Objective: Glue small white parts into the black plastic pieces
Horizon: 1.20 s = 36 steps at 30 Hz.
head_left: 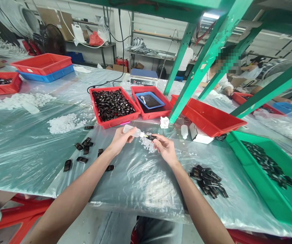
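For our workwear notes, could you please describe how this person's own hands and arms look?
The left hand and right hand are ungloved, with no rings visible. The left forearm and right forearm are bare, with no watch, bracelet or sleeve in view.

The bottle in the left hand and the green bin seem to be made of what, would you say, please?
Bottle: probably plastic with a satin finish, as it looks milky and translucent. Green bin: likely moulded plastic, smooth, judging by its even colour, though painted metal is possible.
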Available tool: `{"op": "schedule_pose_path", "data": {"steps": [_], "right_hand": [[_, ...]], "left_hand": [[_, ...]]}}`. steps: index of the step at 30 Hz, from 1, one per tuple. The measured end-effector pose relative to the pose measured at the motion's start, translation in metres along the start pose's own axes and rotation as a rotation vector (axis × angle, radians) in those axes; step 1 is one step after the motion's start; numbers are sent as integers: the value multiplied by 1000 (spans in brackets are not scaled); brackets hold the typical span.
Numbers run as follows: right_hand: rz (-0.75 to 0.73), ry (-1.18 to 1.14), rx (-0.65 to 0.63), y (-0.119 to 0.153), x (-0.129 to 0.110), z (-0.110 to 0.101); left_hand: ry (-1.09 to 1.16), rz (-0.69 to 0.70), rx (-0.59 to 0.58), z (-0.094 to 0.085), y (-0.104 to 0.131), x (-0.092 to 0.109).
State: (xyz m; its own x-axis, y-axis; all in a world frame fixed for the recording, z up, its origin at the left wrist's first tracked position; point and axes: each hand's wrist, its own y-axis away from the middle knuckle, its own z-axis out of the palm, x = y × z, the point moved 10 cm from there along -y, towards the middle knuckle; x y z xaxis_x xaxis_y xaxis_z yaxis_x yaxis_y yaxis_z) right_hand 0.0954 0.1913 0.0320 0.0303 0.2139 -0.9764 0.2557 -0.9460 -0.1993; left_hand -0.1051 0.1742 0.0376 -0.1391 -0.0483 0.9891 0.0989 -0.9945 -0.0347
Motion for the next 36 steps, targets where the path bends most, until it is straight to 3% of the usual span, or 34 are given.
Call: {"op": "schedule_pose_path", "data": {"steps": [11, 26, 36], "right_hand": [[1, -16, -10, 0, 0, 1], [35, -43, -3, -1, 1, 0], [51, -101, -22, 0, 0, 2]], "left_hand": [[-12, 22, 9, -2, 1, 2], [-80, 162, 52, 0, 6, 19], [-43, 138, 26, -1, 3, 12]]}}
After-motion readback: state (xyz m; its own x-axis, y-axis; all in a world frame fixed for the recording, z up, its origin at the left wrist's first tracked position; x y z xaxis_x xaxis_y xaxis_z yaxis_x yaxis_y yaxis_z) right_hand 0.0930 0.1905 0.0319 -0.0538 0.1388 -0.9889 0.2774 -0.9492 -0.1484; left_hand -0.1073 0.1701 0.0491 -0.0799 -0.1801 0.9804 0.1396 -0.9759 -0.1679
